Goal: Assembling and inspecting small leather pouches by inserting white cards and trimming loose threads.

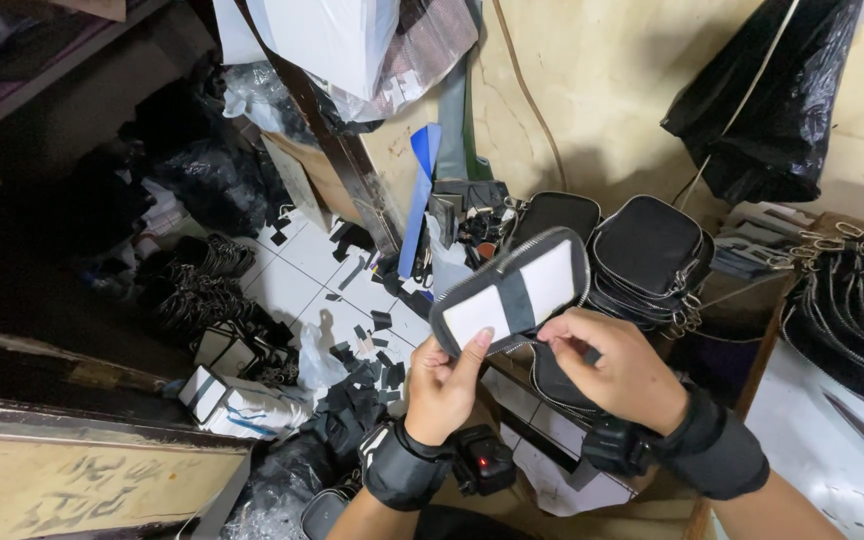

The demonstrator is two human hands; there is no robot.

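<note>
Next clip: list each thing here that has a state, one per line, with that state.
Pouch panel: held up, white lining facing the camera, zipper edge loose.
Left hand: gripping the panel's lower edge.
Right hand: pinching the zipper edge.
Finished black pouches: stacked, zipped shut.
Black scraps: scattered on the tiled floor.

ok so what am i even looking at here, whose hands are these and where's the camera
There is no machine: these are a person's two bare hands, filmed by one camera worn on their head and looking down. Each wrist carries a black band with a small device. The left hand and the right hand together hold an oval pouch panel, white inside with a black strip across it and a zipper round its edge. Behind it stands a stack of finished black zip pouches. Below, the tiled floor is strewn with black offcuts and metal clips.
</note>
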